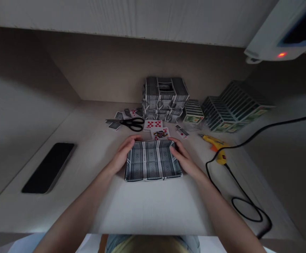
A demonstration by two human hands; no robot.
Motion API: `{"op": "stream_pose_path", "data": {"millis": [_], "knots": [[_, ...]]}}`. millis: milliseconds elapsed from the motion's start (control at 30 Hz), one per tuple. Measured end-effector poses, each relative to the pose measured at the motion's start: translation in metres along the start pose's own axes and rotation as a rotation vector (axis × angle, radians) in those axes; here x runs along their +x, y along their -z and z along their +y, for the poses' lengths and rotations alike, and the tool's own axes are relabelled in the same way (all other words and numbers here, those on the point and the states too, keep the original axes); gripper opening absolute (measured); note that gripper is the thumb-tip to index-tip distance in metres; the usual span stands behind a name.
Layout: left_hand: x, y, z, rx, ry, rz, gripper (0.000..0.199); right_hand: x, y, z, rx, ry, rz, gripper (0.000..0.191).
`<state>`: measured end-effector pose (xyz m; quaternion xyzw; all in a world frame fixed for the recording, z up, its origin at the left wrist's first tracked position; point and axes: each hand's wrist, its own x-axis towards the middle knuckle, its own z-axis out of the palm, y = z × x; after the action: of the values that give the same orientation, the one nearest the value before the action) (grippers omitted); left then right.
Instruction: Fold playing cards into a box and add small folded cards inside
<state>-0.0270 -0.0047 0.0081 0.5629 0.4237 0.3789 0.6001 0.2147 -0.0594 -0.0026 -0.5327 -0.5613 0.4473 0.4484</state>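
Note:
An open, shallow box made of playing cards (151, 160) is on the white table in front of me, its patterned card backs facing in. My left hand (122, 153) grips its left side, the thumb at the rim and fingers curled behind. At the opposite side, my right hand (183, 156) holds the box with the thumb over the inner edge. Just behind the box lie a ten of hearts (153, 124) and a face card (160, 133). Black-handled scissors (132, 123) rest on cut card pieces (114, 125) to the left of these.
Stacked card-made boxes (166, 95) stand at the back wall. Several packs of cards (221, 110) stand back right. A yellow glue gun (217, 147) lies at right, its black cord (244, 196) looping near my right arm. A phone (49, 168) lies at left. A shelf (132, 17) overhangs the table.

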Motion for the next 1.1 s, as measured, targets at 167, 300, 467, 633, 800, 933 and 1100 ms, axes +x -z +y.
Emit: {"op": "stream_pose_path", "data": {"millis": [167,300,467,633,800,933,1100], "knots": [[-0.0030,-0.0051,-0.0023,0.023,-0.019,-0.029,0.045,-0.0032,-0.0058,-0.0015,0.036,-0.047,-0.026,0.046],[-0.0025,-0.0066,-0.0046,0.068,-0.066,-0.049,0.042,-0.0042,-0.0051,-0.0004,0.059,-0.060,-0.072,0.048],[-0.0011,-0.0057,-0.0023,0.081,-0.051,-0.089,0.042,-0.0033,-0.0036,0.0010,0.059,-0.079,-0.103,0.047],[0.0036,-0.0049,-0.0019,0.198,-0.051,-0.091,0.040,-0.0016,-0.0020,0.0000,0.110,-0.086,-0.099,0.051],[0.0051,-0.0082,-0.0021,0.117,-0.020,-0.077,0.056,-0.0010,-0.0001,-0.0011,0.127,-0.082,-0.095,0.049],[0.0042,-0.0066,-0.0019,0.076,-0.007,-0.102,0.060,-0.0007,0.0012,-0.0029,0.077,-0.081,-0.086,0.053],[0.0054,-0.0007,-0.0060,0.022,-0.071,-0.133,0.062,0.0029,0.0014,0.0013,0.123,-0.050,0.027,0.054]]}}
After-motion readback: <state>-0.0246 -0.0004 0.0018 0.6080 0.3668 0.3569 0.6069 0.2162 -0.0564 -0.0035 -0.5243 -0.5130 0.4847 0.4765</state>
